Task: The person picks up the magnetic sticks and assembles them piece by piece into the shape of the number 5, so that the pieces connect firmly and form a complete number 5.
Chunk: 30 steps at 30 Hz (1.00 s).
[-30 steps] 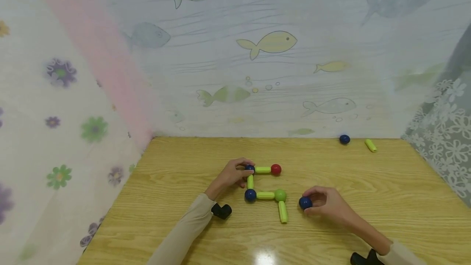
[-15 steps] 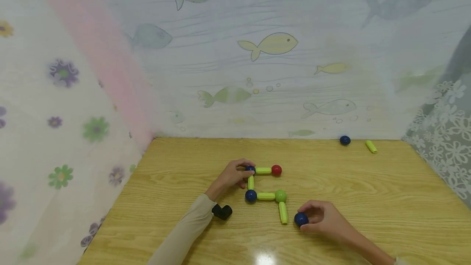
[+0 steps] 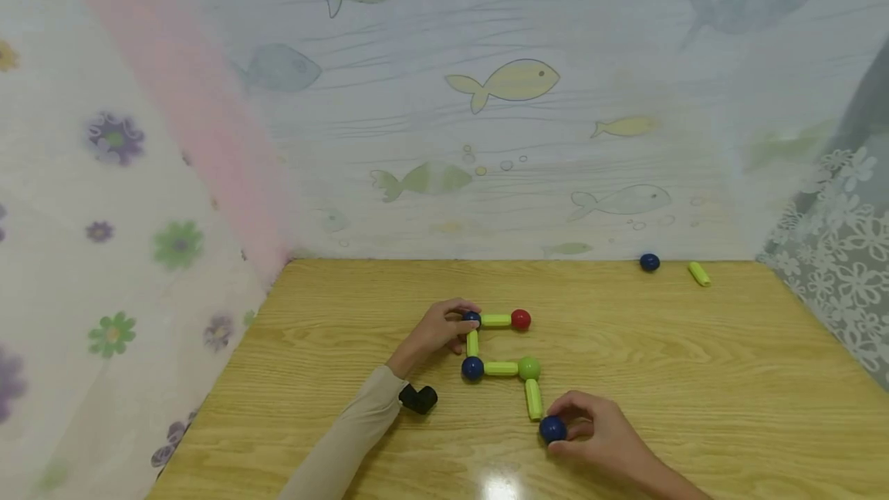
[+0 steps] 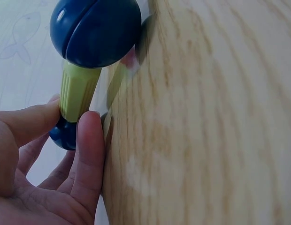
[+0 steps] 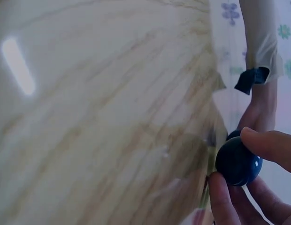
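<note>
Yellow-green rods and balls form an angular chain on the table. My left hand (image 3: 436, 328) pinches its upper-left blue ball (image 3: 472, 318); a rod (image 3: 496, 320) runs from there to a red ball (image 3: 521, 319). Below, a rod (image 3: 473, 343) leads to another blue ball (image 3: 473, 368), large in the left wrist view, then a rod (image 3: 501, 369) to a green ball (image 3: 529, 368). From the green ball a last rod (image 3: 533, 399) points toward me. Beside its near end my right hand (image 3: 590, 427) holds a loose blue ball (image 5: 238, 161) between thumb and fingers; whether they touch I cannot tell.
At the table's back right lie a blue ball (image 3: 649, 262) and a loose yellow-green rod (image 3: 699, 274). A fish-patterned curtain (image 3: 417, 122) hangs behind the wooden table (image 3: 333, 292). Flowered cloth (image 3: 174, 245) borders the left side.
My right hand has carried its blue ball toward me and leftward, from right of the green ball to the near end of the last rod. The left hand has stayed in place.
</note>
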Tool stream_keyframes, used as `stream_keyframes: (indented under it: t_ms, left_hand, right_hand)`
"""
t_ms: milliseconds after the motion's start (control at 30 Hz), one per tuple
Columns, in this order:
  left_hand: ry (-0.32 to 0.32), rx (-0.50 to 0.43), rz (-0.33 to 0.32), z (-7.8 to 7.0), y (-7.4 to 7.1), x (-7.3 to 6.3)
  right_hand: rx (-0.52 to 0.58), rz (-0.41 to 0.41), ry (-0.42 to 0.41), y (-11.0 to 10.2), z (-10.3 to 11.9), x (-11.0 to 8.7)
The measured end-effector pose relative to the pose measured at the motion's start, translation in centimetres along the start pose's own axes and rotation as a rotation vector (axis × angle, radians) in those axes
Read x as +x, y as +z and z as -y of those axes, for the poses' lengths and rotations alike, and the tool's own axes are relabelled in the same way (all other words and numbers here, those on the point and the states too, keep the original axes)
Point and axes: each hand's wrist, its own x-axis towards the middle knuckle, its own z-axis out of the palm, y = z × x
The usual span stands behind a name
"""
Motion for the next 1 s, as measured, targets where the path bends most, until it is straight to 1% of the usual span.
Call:
stream_keyframes:
  t_ms: [167,367,567,667,833,1000]
  left_hand:
    - [-0.007,-0.005,-0.001,-0.1,0.0,0.0]
    - [-0.005,-0.008,-0.002,-0.1,0.0,0.1]
    - [0.000,-0.001,-0.003,0.0,-0.1,0.3]
    - [-0.001,0.001,-0.006,0.0,-0.1,0.2]
    - [-0.005,0.000,-0.002,0.0,-0.1,0.2]
    - [-0.006,-0.003,0.002,0.0,-0.1,0.1]
  right_hand:
    - [-0.001,-0.023,0.015,0.7,0.1,0.0]
    - [-0.075,-0.062,0.008,1.1,0.3,0.3]
    - [-0.091,-0.063,-0.036,1.2,0.3,0.4]
    - [-0.137,-0.057,-0.059,1.1,0.3,0.6]
    - [-0.273,-0.019,-0.061,1.0,0.3,1.1]
    - [-0.379,0.072,-0.060,0.8,0.7,1.7]
